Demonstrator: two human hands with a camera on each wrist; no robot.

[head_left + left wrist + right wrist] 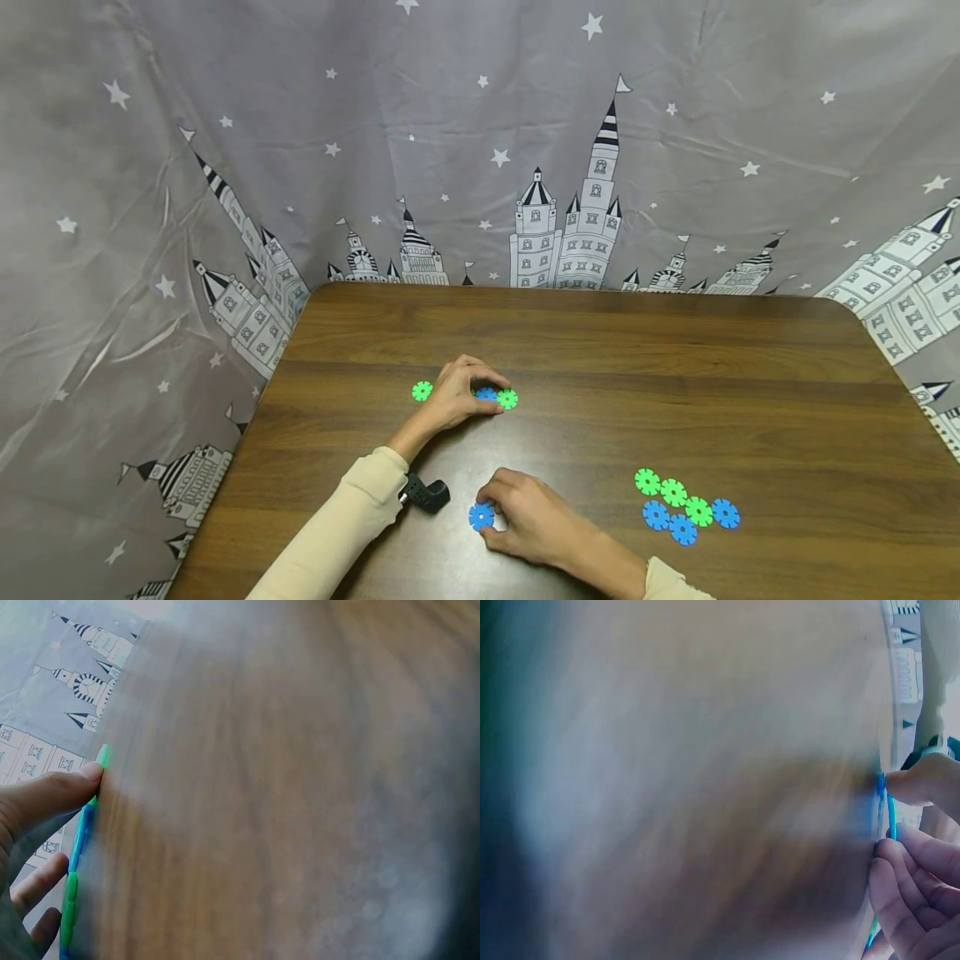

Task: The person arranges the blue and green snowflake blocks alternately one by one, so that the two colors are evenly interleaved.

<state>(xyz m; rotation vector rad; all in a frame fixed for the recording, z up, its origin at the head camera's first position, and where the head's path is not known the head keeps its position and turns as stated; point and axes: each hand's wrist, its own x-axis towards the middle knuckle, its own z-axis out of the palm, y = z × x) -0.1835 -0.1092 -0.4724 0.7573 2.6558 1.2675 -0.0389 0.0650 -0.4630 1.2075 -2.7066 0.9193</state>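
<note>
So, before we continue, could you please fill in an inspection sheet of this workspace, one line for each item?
Surface: wood-grain table, rounded far corners.
Job's things: row of notched discs, green and blue, partly hidden by a hand; loose blue notched disc nearer the person; at right, three green notched discs and three blue notched discs, grouped.
Clutter: nothing seen.
Grippers: left hand holds the green notched disc at the row's right end; right hand pinches the loose blue disc.
Cables: nothing seen.
Surroundings: grey fabric backdrop printed with castles and stars; black wrist camera on the left wrist.
</note>
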